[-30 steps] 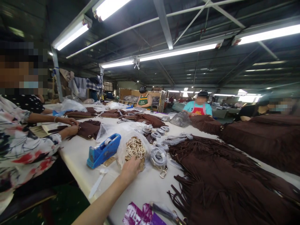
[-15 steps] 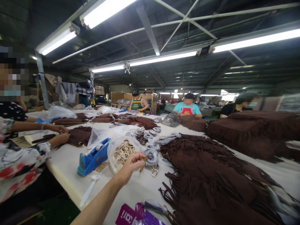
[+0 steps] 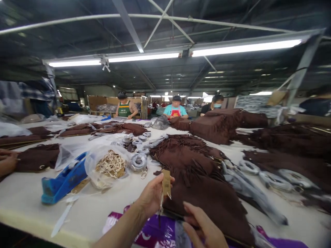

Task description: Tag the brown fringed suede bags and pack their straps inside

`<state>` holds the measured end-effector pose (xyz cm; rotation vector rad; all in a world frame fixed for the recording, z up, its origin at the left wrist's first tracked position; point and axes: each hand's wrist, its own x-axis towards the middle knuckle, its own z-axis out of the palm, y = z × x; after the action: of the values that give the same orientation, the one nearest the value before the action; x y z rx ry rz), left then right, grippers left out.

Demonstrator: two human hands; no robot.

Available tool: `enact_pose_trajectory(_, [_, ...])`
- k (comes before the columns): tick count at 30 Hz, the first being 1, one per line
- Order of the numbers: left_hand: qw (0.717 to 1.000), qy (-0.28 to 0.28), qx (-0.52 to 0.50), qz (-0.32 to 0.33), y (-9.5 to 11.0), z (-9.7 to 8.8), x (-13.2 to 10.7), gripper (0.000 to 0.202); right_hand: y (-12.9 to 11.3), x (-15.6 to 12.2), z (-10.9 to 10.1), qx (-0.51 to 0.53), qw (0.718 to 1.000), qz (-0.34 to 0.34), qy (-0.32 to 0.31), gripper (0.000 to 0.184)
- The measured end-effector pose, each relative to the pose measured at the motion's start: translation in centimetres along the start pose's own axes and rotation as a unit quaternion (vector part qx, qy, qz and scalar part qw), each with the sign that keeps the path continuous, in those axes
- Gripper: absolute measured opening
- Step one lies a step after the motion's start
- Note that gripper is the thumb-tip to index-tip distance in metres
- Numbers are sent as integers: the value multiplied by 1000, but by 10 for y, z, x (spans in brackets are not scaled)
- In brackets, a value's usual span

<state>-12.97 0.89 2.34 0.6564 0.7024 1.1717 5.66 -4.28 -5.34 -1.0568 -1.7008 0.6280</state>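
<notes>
My left hand [image 3: 152, 196] pinches a small brown paper tag [image 3: 166, 182] with a pale string hanging from it, held above the near edge of a brown fringed bag [image 3: 204, 186]. My right hand [image 3: 204, 227] comes in low at the bottom, fingers curled against the bag's near edge by a purple plastic bag [image 3: 155, 230]; what it grips is hidden. A clear bag of stringed tags [image 3: 110, 165] lies to the left on the white table [image 3: 31, 206].
A blue tape dispenser [image 3: 63, 179] sits at the left. Wrapped grey straps with clasps [image 3: 138, 161] lie behind the tag bag and at the right [image 3: 274, 179]. More brown fringed bags [image 3: 227, 125] pile along the table. A neighbour's hand [image 3: 9, 160] is far left; several workers stand at the back.
My left hand drew a tag out of the clear bag and carried it right to the fringed bag. My right hand has come into view. The camera turned right.
</notes>
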Motion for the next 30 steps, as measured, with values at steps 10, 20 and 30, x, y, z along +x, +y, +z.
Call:
enact_pose_trajectory(10, [994,38,-90,-38,-43,26,-7,30,-24,19,12,32,997,60,30,28])
enact_pose_trajectory(20, [986,134,-85,42,-20,-14,6,19,-20,22,9,341,918,201,7,35])
enact_pose_trajectory(30, [659,328,579,351,120,-126,-1,46,-15,30,-17,547,779,296,83,33])
